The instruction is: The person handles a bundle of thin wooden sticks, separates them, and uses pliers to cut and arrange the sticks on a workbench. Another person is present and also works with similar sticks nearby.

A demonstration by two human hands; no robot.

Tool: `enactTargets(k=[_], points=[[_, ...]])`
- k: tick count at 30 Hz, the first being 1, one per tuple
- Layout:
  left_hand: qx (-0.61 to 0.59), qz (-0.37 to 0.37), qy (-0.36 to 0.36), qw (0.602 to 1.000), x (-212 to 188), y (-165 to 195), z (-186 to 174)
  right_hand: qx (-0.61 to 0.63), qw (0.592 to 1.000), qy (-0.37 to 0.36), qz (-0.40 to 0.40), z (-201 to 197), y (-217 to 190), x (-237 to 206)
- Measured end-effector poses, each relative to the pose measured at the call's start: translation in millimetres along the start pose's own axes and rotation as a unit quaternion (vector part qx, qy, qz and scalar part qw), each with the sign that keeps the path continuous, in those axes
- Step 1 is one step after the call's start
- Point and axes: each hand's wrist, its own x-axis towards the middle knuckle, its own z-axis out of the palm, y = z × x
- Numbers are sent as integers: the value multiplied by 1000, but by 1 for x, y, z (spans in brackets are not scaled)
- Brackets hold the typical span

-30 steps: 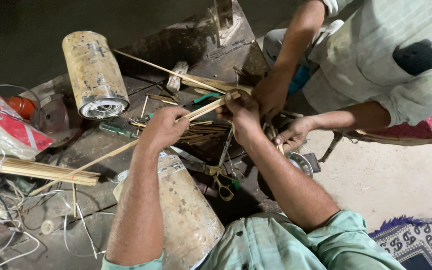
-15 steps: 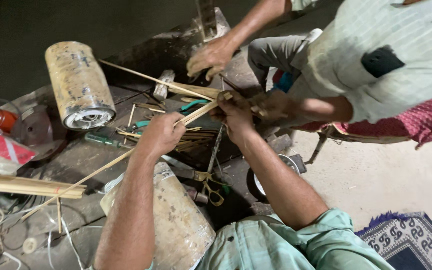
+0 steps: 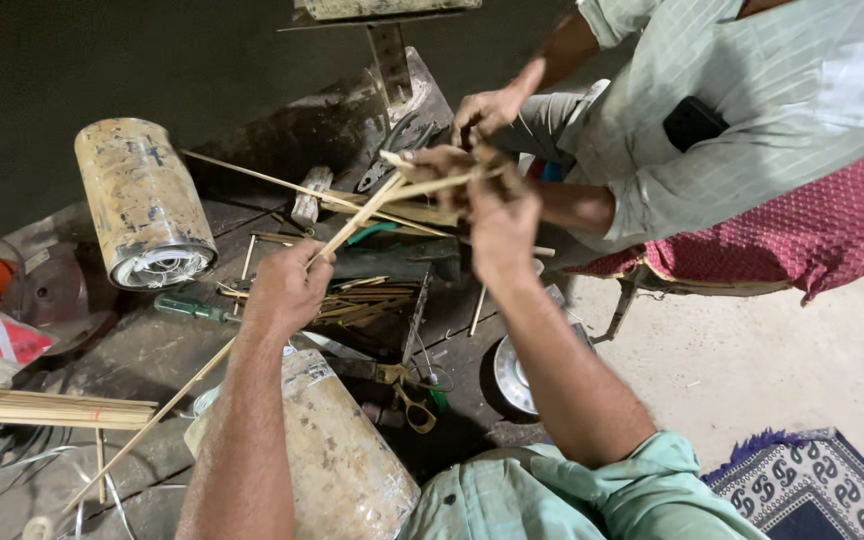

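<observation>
Both my hands have climbed higher and further right since half a second ago, and the long bamboo strip (image 3: 352, 222) now slants steeper. My left hand (image 3: 287, 290) has its grip curled tight around the strip's middle; my right hand (image 3: 500, 215) pinches its upper end. Two other hands, a co-worker's (image 3: 482, 110), meet mine there. Outward on the desk (image 3: 152, 350): two worn cylinders (image 3: 144, 205), one green screwdriver (image 3: 192, 308), one bundle of sticks (image 3: 47, 408).
</observation>
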Motion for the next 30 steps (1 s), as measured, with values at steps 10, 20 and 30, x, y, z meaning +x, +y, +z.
enactTargets(k=[10, 20, 30], points=[[-60, -17, -24, 998, -1, 10, 2, 123, 968, 161, 147, -63, 26, 8], [-37, 33, -14, 999, 0, -3, 3, 70, 972, 79, 210, -102, 62, -25], [-56, 41, 9, 998, -3, -5, -8, -128, 966, 61, 214, -114, 80, -37]])
